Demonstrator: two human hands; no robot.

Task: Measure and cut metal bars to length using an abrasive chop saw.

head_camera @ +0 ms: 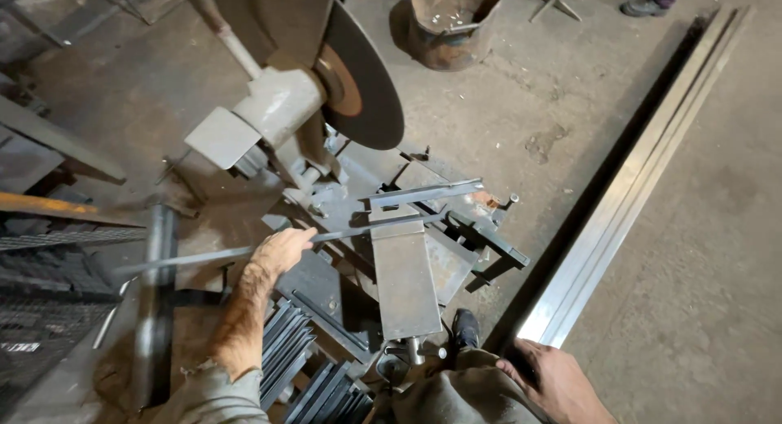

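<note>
While left hand [283,250] grips flat bar [187,259], right hand [558,381] rests.

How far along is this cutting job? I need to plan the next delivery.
Done: a stack of cut flat pieces lies below the saw. In hand: the left hand holds a thin flat bar laid across the saw's vise, the cutting disc raised above it. The right hand rests on the knee. Left: long bars lie on the floor.

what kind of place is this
Most likely a metal fabrication workshop: a chop saw with an abrasive cutting disc, the left hand holding a thin steel bar across its vise, long steel sections on a dusty concrete floor.
</note>
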